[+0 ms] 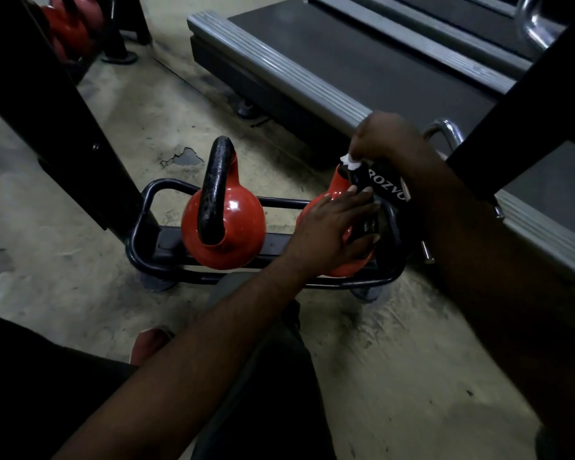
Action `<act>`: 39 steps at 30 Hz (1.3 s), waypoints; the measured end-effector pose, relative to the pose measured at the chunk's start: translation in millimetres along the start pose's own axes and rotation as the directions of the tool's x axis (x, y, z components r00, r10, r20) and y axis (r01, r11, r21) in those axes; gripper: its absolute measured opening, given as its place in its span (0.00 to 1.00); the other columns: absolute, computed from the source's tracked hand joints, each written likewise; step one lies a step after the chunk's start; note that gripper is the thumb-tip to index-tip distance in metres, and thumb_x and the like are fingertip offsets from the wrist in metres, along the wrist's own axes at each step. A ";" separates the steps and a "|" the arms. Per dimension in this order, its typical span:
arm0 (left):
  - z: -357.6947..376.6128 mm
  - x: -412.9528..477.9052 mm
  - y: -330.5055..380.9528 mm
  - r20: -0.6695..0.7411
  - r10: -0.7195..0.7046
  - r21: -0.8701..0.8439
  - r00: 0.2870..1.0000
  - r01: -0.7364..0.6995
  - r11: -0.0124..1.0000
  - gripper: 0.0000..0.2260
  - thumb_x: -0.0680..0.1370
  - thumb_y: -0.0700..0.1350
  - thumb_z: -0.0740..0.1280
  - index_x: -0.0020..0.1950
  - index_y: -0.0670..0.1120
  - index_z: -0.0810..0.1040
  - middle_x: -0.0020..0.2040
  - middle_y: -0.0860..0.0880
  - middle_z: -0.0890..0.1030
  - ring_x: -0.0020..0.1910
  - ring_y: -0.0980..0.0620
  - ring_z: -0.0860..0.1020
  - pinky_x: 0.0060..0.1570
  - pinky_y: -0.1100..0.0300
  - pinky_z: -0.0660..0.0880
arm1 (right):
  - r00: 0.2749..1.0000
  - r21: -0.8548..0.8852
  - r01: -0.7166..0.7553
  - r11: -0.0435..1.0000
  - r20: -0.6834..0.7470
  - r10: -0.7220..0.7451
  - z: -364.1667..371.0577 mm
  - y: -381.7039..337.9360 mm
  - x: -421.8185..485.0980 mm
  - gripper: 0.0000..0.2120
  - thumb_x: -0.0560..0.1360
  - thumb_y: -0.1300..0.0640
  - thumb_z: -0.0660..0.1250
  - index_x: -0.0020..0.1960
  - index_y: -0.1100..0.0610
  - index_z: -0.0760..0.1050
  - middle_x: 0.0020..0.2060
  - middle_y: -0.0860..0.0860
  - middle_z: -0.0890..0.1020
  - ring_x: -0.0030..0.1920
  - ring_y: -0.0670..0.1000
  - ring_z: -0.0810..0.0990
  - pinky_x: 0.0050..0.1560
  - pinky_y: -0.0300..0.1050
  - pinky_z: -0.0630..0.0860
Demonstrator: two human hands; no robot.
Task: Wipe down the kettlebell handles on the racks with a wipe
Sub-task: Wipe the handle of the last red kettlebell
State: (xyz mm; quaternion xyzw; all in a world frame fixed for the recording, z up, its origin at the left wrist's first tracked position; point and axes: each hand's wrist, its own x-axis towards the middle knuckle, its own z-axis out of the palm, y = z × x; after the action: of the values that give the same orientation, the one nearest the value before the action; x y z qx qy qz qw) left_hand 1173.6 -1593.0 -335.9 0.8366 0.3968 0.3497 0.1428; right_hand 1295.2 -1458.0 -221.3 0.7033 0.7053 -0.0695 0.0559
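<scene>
Two red kettlebells with black handles sit on a low black rack point(153, 194) on the floor. The left kettlebell point(236, 224) stands free, its handle upright. My left hand point(332, 227) lies flat, fingers straight, on the body of the right kettlebell point(341, 187). My right hand point(382, 141) grips a white wipe point(351, 162) against the top of that kettlebell's black handle point(382, 184), which bears white lettering. Most of the right kettlebell is hidden under my hands.
A treadmill deck point(312, 71) runs along the right behind the rack. Black frame posts point(57, 104) stand at left and upper right. More red kettlebells point(67, 28) sit on a rack at top left. A chrome bar point(445, 129) lies beside my right hand.
</scene>
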 end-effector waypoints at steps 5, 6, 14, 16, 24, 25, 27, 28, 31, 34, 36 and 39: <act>4.8 -13.6 14.2 -0.016 0.043 0.139 0.999 -0.040 0.989 0.20 0.80 0.51 0.63 0.70 0.47 0.75 0.74 0.45 0.71 0.74 0.46 0.67 0.72 0.46 0.63 | 0.968 0.955 -0.148 0.258 0.087 0.236 62.3 38.9 -35.7 0.10 0.74 0.61 0.69 0.35 0.55 0.74 0.28 0.53 0.77 0.28 0.49 0.74 0.32 0.41 0.74; 8.0 -19.3 16.6 -0.024 0.075 0.158 0.997 -0.070 0.985 0.19 0.80 0.49 0.62 0.69 0.46 0.76 0.73 0.44 0.72 0.73 0.45 0.68 0.72 0.45 0.63 | 0.956 0.978 -0.188 0.092 0.161 0.246 73.9 40.3 -36.4 0.11 0.77 0.62 0.66 0.36 0.55 0.73 0.27 0.50 0.76 0.28 0.49 0.73 0.30 0.38 0.71; -2.9 -26.0 18.2 -0.002 0.059 0.048 0.998 -0.059 0.997 0.14 0.77 0.42 0.66 0.62 0.47 0.81 0.69 0.45 0.77 0.70 0.46 0.73 0.67 0.47 0.70 | 0.877 0.835 -0.415 -0.362 0.473 0.085 93.8 37.1 -39.7 0.12 0.81 0.56 0.61 0.55 0.64 0.78 0.50 0.58 0.82 0.42 0.54 0.82 0.34 0.45 0.82; -6.7 -25.1 15.1 0.022 0.063 0.033 0.998 -0.064 0.997 0.13 0.77 0.42 0.67 0.61 0.47 0.82 0.68 0.46 0.77 0.69 0.47 0.74 0.66 0.47 0.71 | 0.889 0.834 -0.414 -0.364 0.457 0.035 96.1 42.8 -47.3 0.13 0.82 0.55 0.59 0.50 0.63 0.77 0.44 0.58 0.82 0.41 0.54 0.81 0.34 0.43 0.81; -4.1 -27.7 16.2 0.047 0.079 0.111 0.996 -0.084 0.990 0.15 0.77 0.45 0.67 0.63 0.48 0.81 0.70 0.45 0.76 0.70 0.46 0.72 0.68 0.47 0.68 | 0.928 0.907 -0.321 -0.271 0.359 0.103 81.2 37.4 -45.1 0.06 0.80 0.62 0.62 0.54 0.60 0.77 0.39 0.52 0.81 0.40 0.50 0.81 0.37 0.43 0.81; -3.8 -29.6 18.1 0.040 0.070 0.102 0.997 -0.074 0.992 0.15 0.77 0.45 0.67 0.63 0.47 0.81 0.70 0.45 0.75 0.70 0.45 0.72 0.68 0.48 0.68 | 0.952 0.950 -0.269 -0.158 0.287 0.105 77.5 37.3 -53.2 0.04 0.79 0.63 0.64 0.47 0.58 0.77 0.32 0.50 0.80 0.34 0.48 0.79 0.34 0.41 0.77; -1.0 -33.8 23.9 0.022 0.044 0.086 0.999 -0.046 0.995 0.15 0.78 0.47 0.64 0.63 0.46 0.81 0.70 0.44 0.75 0.70 0.44 0.72 0.68 0.49 0.66 | 0.989 0.981 -0.083 0.178 0.059 0.139 68.1 38.2 -64.6 0.02 0.73 0.63 0.71 0.43 0.60 0.78 0.29 0.51 0.80 0.29 0.46 0.78 0.31 0.39 0.75; 1.8 -35.4 25.8 0.015 0.038 0.095 0.999 -0.040 0.995 0.15 0.78 0.47 0.63 0.63 0.46 0.81 0.71 0.43 0.74 0.71 0.44 0.71 0.69 0.49 0.65 | 0.985 0.915 0.027 0.402 -0.094 0.148 62.1 36.9 -64.7 0.05 0.70 0.61 0.74 0.44 0.61 0.80 0.31 0.51 0.81 0.31 0.46 0.79 0.33 0.39 0.75; 10.8 -40.8 28.5 0.018 0.038 0.151 0.999 -0.040 0.988 0.16 0.76 0.44 0.67 0.64 0.46 0.80 0.73 0.42 0.71 0.74 0.43 0.67 0.70 0.47 0.65 | 0.930 0.402 0.189 0.896 -0.367 -0.032 38.5 21.3 -46.4 0.08 0.66 0.54 0.77 0.44 0.54 0.85 0.39 0.51 0.82 0.43 0.50 0.81 0.43 0.42 0.75; 7.9 -39.3 32.3 0.033 0.008 0.135 0.999 -0.012 0.991 0.16 0.76 0.44 0.70 0.64 0.46 0.80 0.73 0.43 0.72 0.72 0.44 0.70 0.67 0.46 0.69 | 0.933 -0.118 0.263 0.958 -0.221 -0.283 22.4 -11.8 -25.3 0.08 0.69 0.55 0.74 0.47 0.57 0.83 0.49 0.57 0.80 0.50 0.59 0.80 0.52 0.48 0.73; 1.6 -35.2 32.5 0.030 0.005 0.123 1.000 -0.009 0.992 0.14 0.76 0.44 0.67 0.62 0.46 0.82 0.71 0.44 0.74 0.68 0.44 0.73 0.64 0.47 0.71 | 0.932 -0.387 0.277 0.879 -0.113 -0.343 19.8 -31.1 -18.6 0.03 0.72 0.56 0.70 0.44 0.56 0.79 0.49 0.56 0.81 0.53 0.60 0.79 0.59 0.54 0.67; -5.0 -32.1 28.4 0.045 0.009 0.126 0.999 -0.015 0.992 0.14 0.77 0.45 0.65 0.61 0.47 0.82 0.69 0.46 0.76 0.66 0.46 0.75 0.64 0.45 0.70 | 0.926 -0.599 0.303 0.741 0.002 -0.376 19.6 -44.5 -16.6 0.07 0.71 0.56 0.70 0.39 0.53 0.72 0.45 0.52 0.82 0.55 0.58 0.76 0.63 0.56 0.62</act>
State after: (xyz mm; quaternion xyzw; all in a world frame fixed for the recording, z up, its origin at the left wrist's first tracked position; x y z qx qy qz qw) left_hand 1172.0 -1636.0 -332.9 0.8539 0.4098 0.3060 0.0961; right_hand 1250.4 -1477.8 -236.8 0.5132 0.8099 0.1854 0.2154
